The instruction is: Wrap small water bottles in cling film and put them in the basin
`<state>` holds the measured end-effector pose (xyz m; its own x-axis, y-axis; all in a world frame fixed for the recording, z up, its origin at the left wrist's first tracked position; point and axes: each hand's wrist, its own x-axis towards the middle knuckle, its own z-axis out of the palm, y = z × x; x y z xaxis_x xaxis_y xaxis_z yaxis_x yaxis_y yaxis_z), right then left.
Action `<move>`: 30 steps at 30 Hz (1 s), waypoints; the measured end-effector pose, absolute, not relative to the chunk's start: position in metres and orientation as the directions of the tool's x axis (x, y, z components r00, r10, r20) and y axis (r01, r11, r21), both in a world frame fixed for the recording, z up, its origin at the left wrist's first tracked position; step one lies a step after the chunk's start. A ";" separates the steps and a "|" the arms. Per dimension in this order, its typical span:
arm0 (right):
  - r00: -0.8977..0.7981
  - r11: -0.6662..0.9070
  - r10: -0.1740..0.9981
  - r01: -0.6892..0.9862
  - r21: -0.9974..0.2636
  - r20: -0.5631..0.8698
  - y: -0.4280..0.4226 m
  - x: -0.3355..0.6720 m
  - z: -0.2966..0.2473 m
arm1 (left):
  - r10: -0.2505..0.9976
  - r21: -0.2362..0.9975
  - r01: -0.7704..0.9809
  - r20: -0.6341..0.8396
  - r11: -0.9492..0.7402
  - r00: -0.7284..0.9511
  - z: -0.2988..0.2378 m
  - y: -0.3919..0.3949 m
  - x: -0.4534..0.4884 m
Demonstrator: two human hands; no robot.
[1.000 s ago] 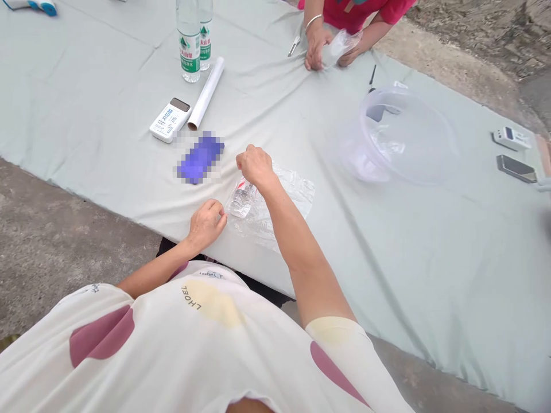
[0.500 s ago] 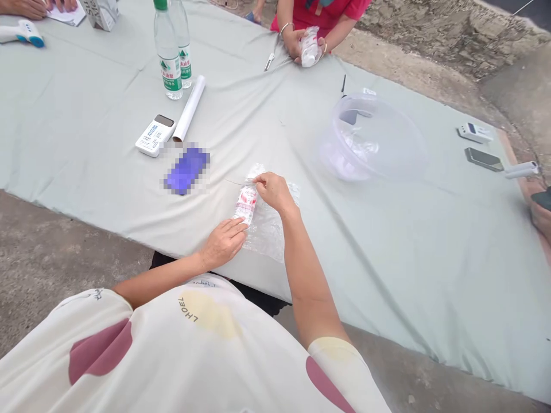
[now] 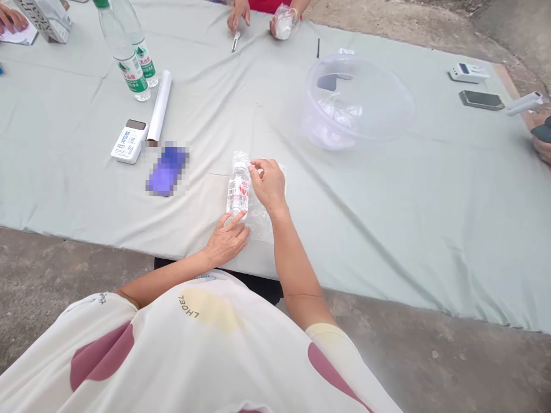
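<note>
A small clear bottle (image 3: 238, 186) with a white cap and a red-and-white label lies on its side on the table, its cap end away from me. Clear plastic film (image 3: 260, 223) is around it and spreads out to its right. My left hand (image 3: 228, 238) grips the bottle's near end, with the thumb at the left corner and fingertips across the base. At the cap end, my right hand (image 3: 269, 183) has its thumb and fingers pinched at the film's edge, right of the bottle neck. Exactly what lies between those fingertips is partly hidden.
A translucent basin (image 3: 331, 135) holding crumpled film stands right of centre. Water bottles (image 3: 133, 80), a white roll (image 3: 160, 106), a white device (image 3: 129, 140) and a blurred blue item (image 3: 167, 172) lie left. Across the table, a co-worker's hand (image 3: 239, 14) touches a box cutter (image 3: 235, 41).
The small bottle has turned, so its label faces differently and its cap shows. Both my hands stay at its ends. The co-worker's one hand has moved to the box cutter.
</note>
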<state>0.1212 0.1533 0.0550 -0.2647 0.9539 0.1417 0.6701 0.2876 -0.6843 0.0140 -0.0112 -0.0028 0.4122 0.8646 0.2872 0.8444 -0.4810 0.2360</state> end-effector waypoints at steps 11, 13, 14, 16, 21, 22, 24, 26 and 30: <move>-0.208 0.065 0.968 0.747 -0.661 -0.139 0.131 0.129 0.043 | 0.694 0.531 0.478 0.346 -0.700 0.632 0.012 -0.004 0.016; -0.197 0.006 0.963 0.698 -0.716 -0.184 0.131 0.144 0.037 | 0.792 0.642 0.475 0.403 -0.602 0.459 0.019 -0.001 0.015; -0.186 -0.012 0.964 0.681 -0.732 -0.189 0.131 0.151 0.034 | 0.859 0.685 0.518 0.405 -0.513 0.315 0.021 0.002 0.014; -0.134 -0.041 0.976 0.655 -0.755 -0.170 0.129 0.162 0.028 | 0.937 0.731 0.613 0.348 -0.301 0.045 0.023 0.013 0.009; 0.050 -0.130 0.991 0.585 -0.801 -0.124 0.126 0.184 0.019 | 0.986 0.634 0.768 0.163 -0.087 -0.023 0.011 0.054 0.003; 0.072 -0.141 0.990 0.572 -0.808 -0.121 0.125 0.189 0.019 | 0.989 0.601 0.795 0.150 -0.083 -0.010 0.008 0.061 0.006; 0.109 -0.155 0.988 0.545 -0.824 -0.113 0.123 0.197 0.018 | 0.989 0.542 0.837 0.147 -0.082 0.002 0.003 0.072 0.016; 0.127 -0.165 0.985 0.506 -0.847 -0.115 0.119 0.203 0.019 | 0.985 0.508 0.856 0.174 -0.099 0.010 0.000 0.079 0.030; 0.181 -0.142 0.981 0.427 -0.893 -0.070 0.105 0.212 0.020 | 0.975 0.483 0.861 0.211 -0.160 0.062 0.001 0.086 0.060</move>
<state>0.2116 0.1052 0.0202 0.1806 0.9811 -0.0699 0.4274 -0.1422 -0.8928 0.0601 0.0855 0.0009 0.0622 0.9754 0.2115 0.8607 -0.1596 0.4834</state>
